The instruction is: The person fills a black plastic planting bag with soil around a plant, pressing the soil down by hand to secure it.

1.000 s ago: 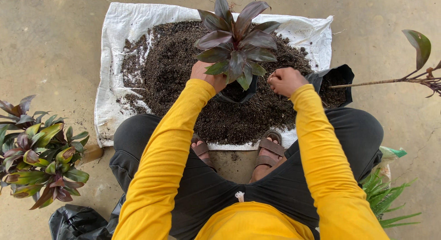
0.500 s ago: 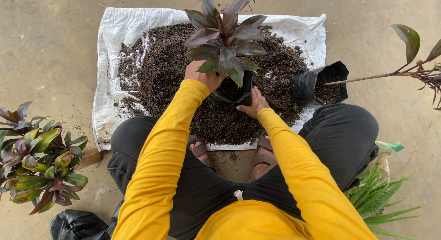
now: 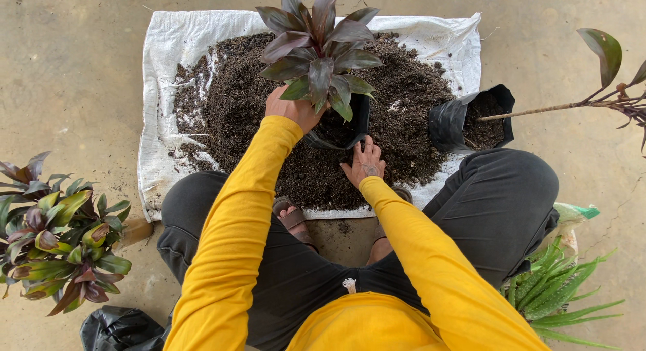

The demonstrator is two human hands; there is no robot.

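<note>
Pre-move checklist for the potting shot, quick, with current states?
1. Left hand on the plant at its base: ok.
2. Plant upright in black grow bag: ok.
3. Right hand flat on soil pile, fingers spread: ok.
4. Soil contained on white sack: ok, a few crumbs off the near edge.
5. Fill level in grow bag: cannot tell, leaves hide it.
6. Second black bag clear of both hands: ok.

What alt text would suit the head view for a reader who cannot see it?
A squatting person's left hand steadies a purple-leaved plant in a black grow bag, while the right hand presses flat on dark soil heaped on a white sack.
</note>
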